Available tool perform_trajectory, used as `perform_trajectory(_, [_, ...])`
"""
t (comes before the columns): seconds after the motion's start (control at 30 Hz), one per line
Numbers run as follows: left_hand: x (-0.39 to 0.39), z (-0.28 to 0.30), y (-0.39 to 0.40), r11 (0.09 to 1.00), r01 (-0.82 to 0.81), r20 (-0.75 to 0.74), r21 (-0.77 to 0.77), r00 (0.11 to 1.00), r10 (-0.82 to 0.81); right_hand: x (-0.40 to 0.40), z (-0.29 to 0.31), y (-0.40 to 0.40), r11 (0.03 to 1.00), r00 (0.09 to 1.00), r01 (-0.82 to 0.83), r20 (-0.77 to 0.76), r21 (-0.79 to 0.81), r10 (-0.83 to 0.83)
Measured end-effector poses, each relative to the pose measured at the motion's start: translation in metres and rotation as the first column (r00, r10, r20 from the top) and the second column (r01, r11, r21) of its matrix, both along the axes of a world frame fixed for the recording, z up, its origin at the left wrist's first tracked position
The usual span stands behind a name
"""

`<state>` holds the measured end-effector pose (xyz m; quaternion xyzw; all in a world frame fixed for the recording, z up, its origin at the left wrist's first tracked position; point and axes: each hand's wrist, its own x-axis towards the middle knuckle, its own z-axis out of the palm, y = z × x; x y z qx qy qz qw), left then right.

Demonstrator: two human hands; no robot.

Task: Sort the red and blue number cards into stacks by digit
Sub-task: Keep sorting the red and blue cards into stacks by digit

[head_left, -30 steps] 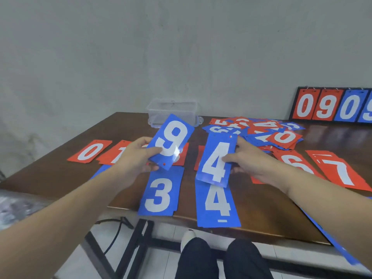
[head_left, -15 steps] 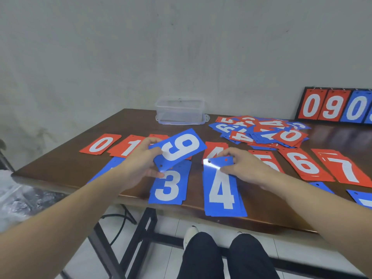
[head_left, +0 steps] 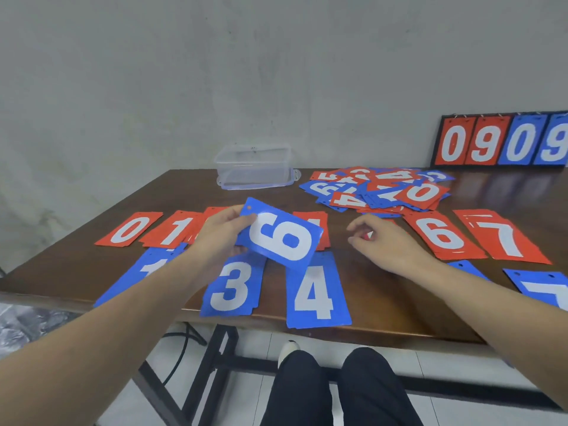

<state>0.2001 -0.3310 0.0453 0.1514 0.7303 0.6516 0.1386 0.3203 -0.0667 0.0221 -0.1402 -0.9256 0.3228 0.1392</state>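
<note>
My left hand (head_left: 222, 233) grips a blue 9 card (head_left: 281, 235) by its left end, held sideways above the table. Below it lie a blue 3 stack (head_left: 232, 287) and a blue 4 stack (head_left: 315, 292) at the front edge. My right hand (head_left: 384, 244) hovers over the table right of the card, fingers loosely curled, holding nothing. Red stacks showing 0 (head_left: 130, 229), 1 (head_left: 175, 232), 6 (head_left: 441, 235) and 7 (head_left: 504, 236) form a row behind. A mixed pile of unsorted cards (head_left: 378, 189) sits at the back.
A clear plastic box (head_left: 255, 167) stands at the back of the brown table (head_left: 76, 269). A scoreboard (head_left: 501, 139) showing 0909 leans on the wall at the right. Blue cards (head_left: 541, 287) lie under my right forearm. My legs show below the table.
My right hand has laid the blue 4 card on the 4 stack and lifted away to the right. My left hand has turned the 9 card sideways.
</note>
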Motion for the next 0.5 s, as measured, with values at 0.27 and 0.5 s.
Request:
perform_trajectory(0.27, [0.030,0.007,0.099,0.968,0.247,0.058,0.037,0.967,-0.249,0.063,0.015,0.076,0.977,0.979,0.176,-0.080,-0.119,-0.186])
perform_trajectory(0.5, [0.075,0.008,0.195,0.897,0.443,0.147,-0.006,0.887,-0.437,0.130,0.021,0.139,0.923,0.931,0.335,-0.088,-0.188,-0.355])
